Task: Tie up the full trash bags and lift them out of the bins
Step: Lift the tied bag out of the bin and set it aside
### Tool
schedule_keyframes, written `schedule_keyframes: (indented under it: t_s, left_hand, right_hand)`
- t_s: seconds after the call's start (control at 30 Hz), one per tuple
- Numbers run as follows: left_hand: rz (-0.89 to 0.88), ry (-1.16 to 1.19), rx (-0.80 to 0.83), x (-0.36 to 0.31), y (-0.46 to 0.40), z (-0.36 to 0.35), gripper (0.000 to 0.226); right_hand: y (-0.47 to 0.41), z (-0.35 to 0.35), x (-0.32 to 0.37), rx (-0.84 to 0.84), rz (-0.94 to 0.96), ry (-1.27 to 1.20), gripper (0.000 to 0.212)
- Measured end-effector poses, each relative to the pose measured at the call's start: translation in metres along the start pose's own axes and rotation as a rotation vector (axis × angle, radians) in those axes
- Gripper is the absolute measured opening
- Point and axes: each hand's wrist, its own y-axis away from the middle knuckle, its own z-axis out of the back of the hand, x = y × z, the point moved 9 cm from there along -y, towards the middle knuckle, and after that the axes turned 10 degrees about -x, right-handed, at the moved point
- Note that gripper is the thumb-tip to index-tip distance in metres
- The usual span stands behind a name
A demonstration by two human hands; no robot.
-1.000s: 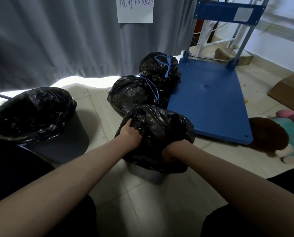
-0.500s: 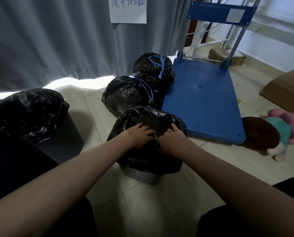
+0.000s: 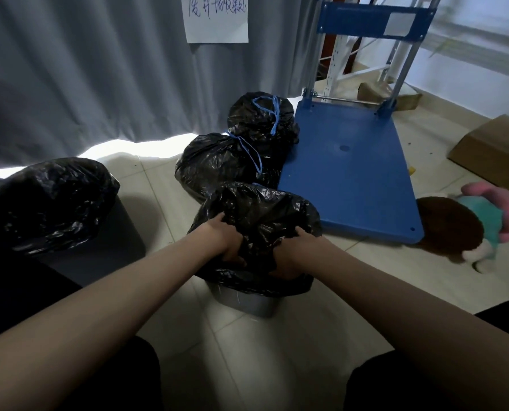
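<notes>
Nearest, two bare forearms reaching forward over dark-clothed knees. Left hand (image 3: 228, 243) and right hand (image 3: 289, 258) both sunk into the near side of the bag (image 3: 259, 221) — fingers curled round bunched black plastic, each grip closed on a fold, not spread. Bag bulging full, top loose, no cord seen on it, seated in a small grey bin (image 3: 244, 302) on the tiled floor (image 3: 164, 203).

Step in hand, by the look: gathering the bag's mouth before tying. Next move likely calls for drawing the edges up off the rim, finding the drawstring, cinching — then lifting straight up, perhaps with the bin held down.

To the left, a larger bin (image 3: 120, 232) with its untied second bag (image 3: 48, 203), waiting. Farther off, two tied bags (image 3: 217, 164) with blue cords, already out, beside a blue cart (image 3: 348, 173). Right of that, a plush toy (image 3: 466, 226) and a box (image 3: 496, 149); at the back, a curtain (image 3: 84, 69) with a paper note (image 3: 217, 17).
</notes>
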Motion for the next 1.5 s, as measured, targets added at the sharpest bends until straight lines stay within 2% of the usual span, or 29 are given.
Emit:
schedule_keyframes:
  t_s: [0.07, 0.23, 0.37, 0.5, 0.57, 0.67, 0.87, 1.1, 1.23, 1.4, 1.5]
  left_hand:
    - [0.003, -0.013, 0.014, 0.006, 0.008, -0.004, 0.062]
    - [-0.048, 0.16, -0.125, 0.013, 0.023, 0.015, 0.052]
    - [-0.054, 0.316, -0.257, 0.018, 0.039, 0.037, 0.036]
    - [-0.005, 0.107, -0.554, 0.028, 0.06, 0.059, 0.032]
    - [0.11, 0.048, -0.644, 0.038, 0.071, 0.064, 0.03]
    - [0.204, 0.043, -0.688, 0.045, 0.08, 0.067, 0.028]
    - [0.2, -0.019, -0.558, 0.045, 0.072, 0.043, 0.029]
    - [0.128, -0.178, -0.437, 0.035, 0.056, 0.022, 0.031]
    - [0.119, -0.168, -0.316, 0.034, 0.048, 0.009, 0.044]
    - [0.1, -0.123, -0.397, 0.03, 0.04, 0.026, 0.052]
    - [0.122, -0.14, -0.285, 0.033, 0.037, 0.015, 0.062]
  right_hand:
    - [0.004, -0.003, -0.003, 0.012, -0.007, 0.004, 0.054]
    - [0.004, 0.033, -0.002, -0.21, 0.008, -0.154, 0.046]
    - [0.01, 0.032, -0.004, -0.172, -0.007, -0.192, 0.044]
    - [0.019, 0.042, -0.016, -0.289, -0.043, -0.184, 0.024]
    - [0.021, 0.048, -0.024, -0.339, -0.09, -0.171, 0.028]
    - [0.021, 0.05, -0.032, -0.378, -0.153, -0.133, 0.039]
    - [0.024, 0.031, -0.04, -0.3, -0.176, -0.055, 0.049]
    - [0.015, 0.021, -0.037, -0.276, -0.144, 0.02, 0.05]
    - [0.013, 0.021, -0.034, -0.258, -0.156, -0.01, 0.047]
    - [0.01, 0.025, -0.026, -0.222, -0.149, -0.008, 0.044]
    - [0.005, 0.021, -0.025, -0.152, -0.156, 0.008, 0.045]
